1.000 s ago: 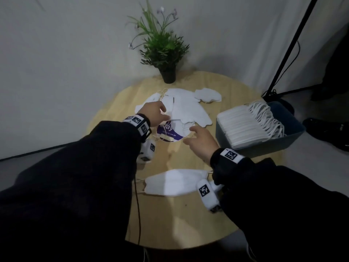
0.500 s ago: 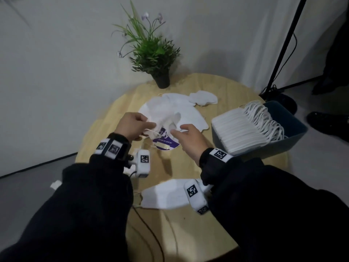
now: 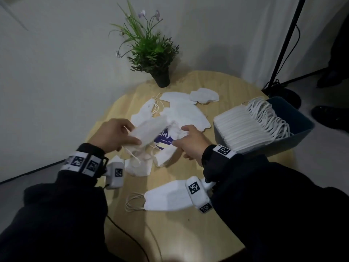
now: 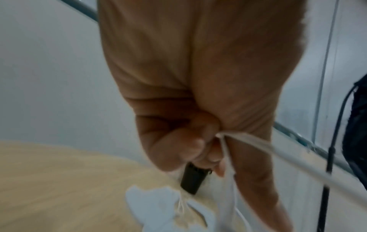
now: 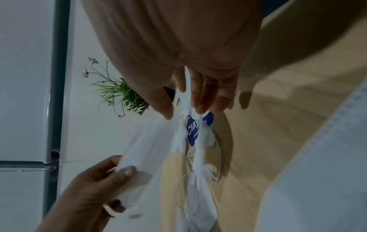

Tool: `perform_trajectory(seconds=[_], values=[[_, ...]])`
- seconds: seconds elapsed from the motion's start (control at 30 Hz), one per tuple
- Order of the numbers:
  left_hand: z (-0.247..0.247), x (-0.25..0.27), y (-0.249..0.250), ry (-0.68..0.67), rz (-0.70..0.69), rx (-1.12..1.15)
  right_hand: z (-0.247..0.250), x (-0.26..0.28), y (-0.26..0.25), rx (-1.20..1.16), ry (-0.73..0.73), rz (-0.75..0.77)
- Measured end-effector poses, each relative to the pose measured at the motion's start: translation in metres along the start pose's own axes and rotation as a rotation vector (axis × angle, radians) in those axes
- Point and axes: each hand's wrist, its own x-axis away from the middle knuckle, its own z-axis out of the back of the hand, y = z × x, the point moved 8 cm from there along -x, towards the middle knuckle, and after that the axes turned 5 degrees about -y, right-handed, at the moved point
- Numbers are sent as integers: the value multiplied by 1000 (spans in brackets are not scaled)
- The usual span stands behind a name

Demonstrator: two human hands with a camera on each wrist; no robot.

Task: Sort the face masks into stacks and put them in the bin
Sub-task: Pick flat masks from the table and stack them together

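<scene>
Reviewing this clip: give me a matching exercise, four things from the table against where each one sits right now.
Things:
1. potted plant
2. bin
3. folded mask
4. lifted mask

Places:
A. table's right edge, holding a mask stack
B. in the left hand
C. far side of the table, by the wall
D. lying flat nearest the person

Pairs: 1-C, 2-A, 3-D, 4-B

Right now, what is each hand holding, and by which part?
Left hand grips a face mask by its end; right hand pinches another mask by its edge.
</scene>
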Motion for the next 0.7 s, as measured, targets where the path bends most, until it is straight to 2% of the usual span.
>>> perform_trajectory(seconds=[0.07, 0.17, 0.23, 0.3, 0.37, 0.43, 0.5, 0.57, 0.63, 0.7], values=[[25, 2, 1, 88, -58, 136, -2, -2, -2, -30, 23, 22], [37, 4, 17, 112, -171, 341, -2, -2, -10, -138, 68, 91], [27, 2, 33, 69, -219, 418, -3, 0, -18, -255, 64, 117], [3, -2, 51, -52, -257, 463, -5, 0, -23, -369, 44, 118], [-26, -11, 65, -229, -274, 403, -4, 0, -25, -428, 94, 134], [-39, -34, 70, -288, -261, 341, 3, -2, -22, -436, 184, 144], [-31, -73, 70, -178, -218, 316, 10, -2, -15, -439, 249, 110], [-19, -115, 76, -41, -231, 161, 18, -4, -7, -407, 310, 77], [-18, -154, 89, -4, -283, -108, 22, -7, -3, -358, 368, 63], [-27, -186, 102, -41, -314, -348, 27, -13, 0, -327, 416, 71]])
